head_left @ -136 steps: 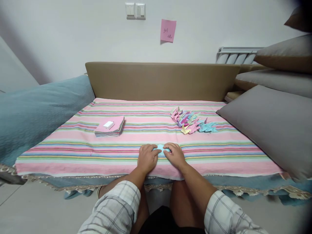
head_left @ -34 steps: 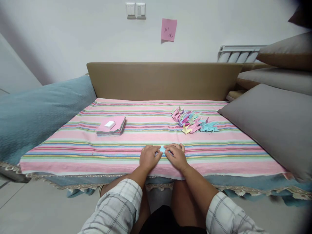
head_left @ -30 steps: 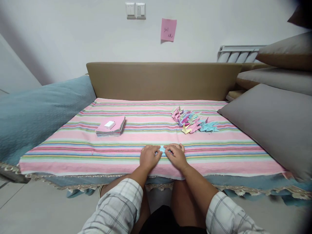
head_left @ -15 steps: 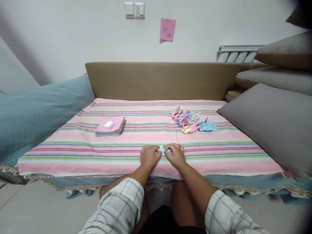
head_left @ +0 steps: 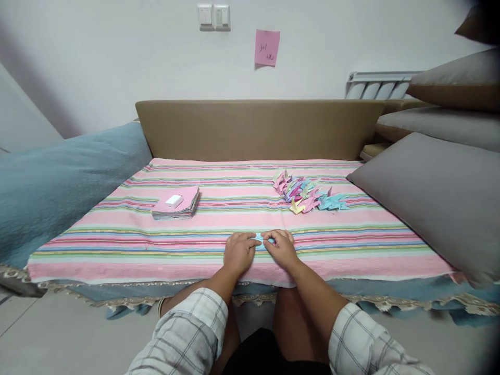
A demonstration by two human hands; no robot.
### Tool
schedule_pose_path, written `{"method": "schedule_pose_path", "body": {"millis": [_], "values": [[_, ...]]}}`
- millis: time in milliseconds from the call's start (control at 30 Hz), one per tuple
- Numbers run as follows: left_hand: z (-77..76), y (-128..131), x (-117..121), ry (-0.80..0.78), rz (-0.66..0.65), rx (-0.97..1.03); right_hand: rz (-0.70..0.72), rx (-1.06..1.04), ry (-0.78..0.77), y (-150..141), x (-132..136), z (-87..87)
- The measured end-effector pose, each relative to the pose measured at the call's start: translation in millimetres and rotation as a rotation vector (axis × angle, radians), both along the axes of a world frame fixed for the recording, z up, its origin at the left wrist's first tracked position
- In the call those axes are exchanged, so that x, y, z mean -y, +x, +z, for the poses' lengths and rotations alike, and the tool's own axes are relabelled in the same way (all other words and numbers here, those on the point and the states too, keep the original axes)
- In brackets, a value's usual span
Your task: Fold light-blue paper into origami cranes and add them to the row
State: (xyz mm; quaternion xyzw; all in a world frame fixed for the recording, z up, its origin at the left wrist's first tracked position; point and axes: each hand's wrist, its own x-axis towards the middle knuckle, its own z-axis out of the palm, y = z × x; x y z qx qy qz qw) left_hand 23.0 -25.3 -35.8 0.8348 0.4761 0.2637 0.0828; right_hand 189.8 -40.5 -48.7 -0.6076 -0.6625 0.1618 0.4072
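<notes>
A small piece of light blue paper point(head_left: 259, 240) lies on the striped cloth point(head_left: 117, 260) between my hands, largely covered by my fingers. My left hand point(head_left: 239, 251) pinches or presses its left side, thumb and fingers close together. From the other side, my right hand point(head_left: 282, 247) grips the paper with thumb and forefinger curled together. How the paper is folded cannot be made out. Beyond my right hand lies a cluster of folded paper cranes point(head_left: 302, 197) in pink, purple, yellow and blue.
On the left sits a stack of coloured square paper point(head_left: 183, 204) with a small white block point(head_left: 174, 200) on top. A brown backrest point(head_left: 258, 130) closes off the far side. Grey cushions point(head_left: 437, 192) are piled at right, and a blue-covered armrest point(head_left: 70, 182) borders the left.
My left thumb and fingers have shifted slightly on the blue paper, the thumb now lying straighter along it. My right hand keeps nearly the same grip.
</notes>
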Motion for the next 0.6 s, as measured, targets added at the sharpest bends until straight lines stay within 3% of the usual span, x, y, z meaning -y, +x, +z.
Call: {"method": "schedule_pose_path", "body": {"millis": [467,600], "values": [[-0.1,2.4,1.6,0.002,0.011,-0.01,0.026,-0.011,0.011,3.3,-0.7,-1.8],[-1.1,1.8,1.8,0.022,0.007,-0.009,0.014,-0.07,0.16,6.6,4.2,-5.9]]}}
